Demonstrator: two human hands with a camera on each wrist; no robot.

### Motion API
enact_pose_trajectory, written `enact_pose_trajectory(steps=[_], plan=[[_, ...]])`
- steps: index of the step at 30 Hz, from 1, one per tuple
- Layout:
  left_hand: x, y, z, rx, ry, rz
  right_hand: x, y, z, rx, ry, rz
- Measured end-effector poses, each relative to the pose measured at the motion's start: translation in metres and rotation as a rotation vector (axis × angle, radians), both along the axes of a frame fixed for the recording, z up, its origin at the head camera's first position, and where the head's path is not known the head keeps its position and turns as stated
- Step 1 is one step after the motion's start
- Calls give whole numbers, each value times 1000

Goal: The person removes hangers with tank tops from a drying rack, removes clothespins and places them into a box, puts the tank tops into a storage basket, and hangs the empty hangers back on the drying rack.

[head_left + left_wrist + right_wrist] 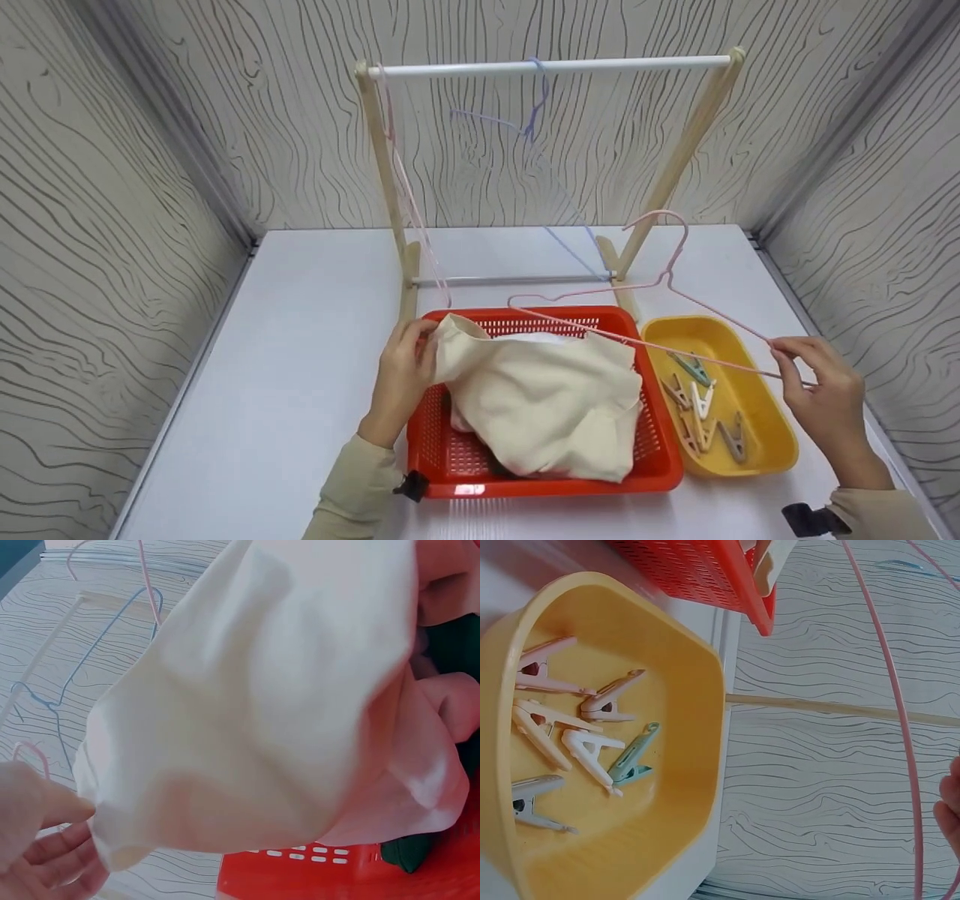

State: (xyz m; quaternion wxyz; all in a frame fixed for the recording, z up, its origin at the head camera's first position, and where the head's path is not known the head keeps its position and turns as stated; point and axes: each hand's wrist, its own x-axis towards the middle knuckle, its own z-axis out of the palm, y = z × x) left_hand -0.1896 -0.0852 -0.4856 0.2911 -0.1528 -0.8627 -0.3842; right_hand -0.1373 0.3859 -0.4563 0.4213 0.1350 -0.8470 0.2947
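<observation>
My left hand (405,367) pinches the upper left corner of a cream cloth garment (547,397), whose body drapes over the red basket (547,491). In the left wrist view the cloth (225,705) hangs from between thumb and fingers of the left hand (52,840). My right hand (821,379) pinches one end of a pink clothes hanger (705,304). The hanger's hook points up and its other end reaches over the back of the basket, at the garment's upper edge. In the right wrist view only fingertips (949,802) show beside the pink hanger (900,712).
A yellow tray (780,431) with several clothespins (701,401) stands right of the basket. Behind is a wooden rack with a white rod (600,66); a purple hanger (536,112) and a pink hanger (405,180) hang from it. White and dark green cloth (454,652) lies in the basket.
</observation>
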Motion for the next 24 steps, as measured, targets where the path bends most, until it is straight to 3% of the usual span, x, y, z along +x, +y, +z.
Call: enact_pose_trajectory(steps=[4,8,17,20,24], plan=[[2,3,-3,-69,23,-26,0,2,-2,1,-18,-34],[6,7,-5,-168,-42,-141,-1,3,-6,-6,-15,-58],[16,19,-12,-401,-389,-377,-1,-1,-5,5,-52,-140],[17,20,-13,-433,-487,-418,0,-1,-4,11,-77,-169],[17,18,-12,-419,-549,-434,2,-1,-3,4,-119,-208]])
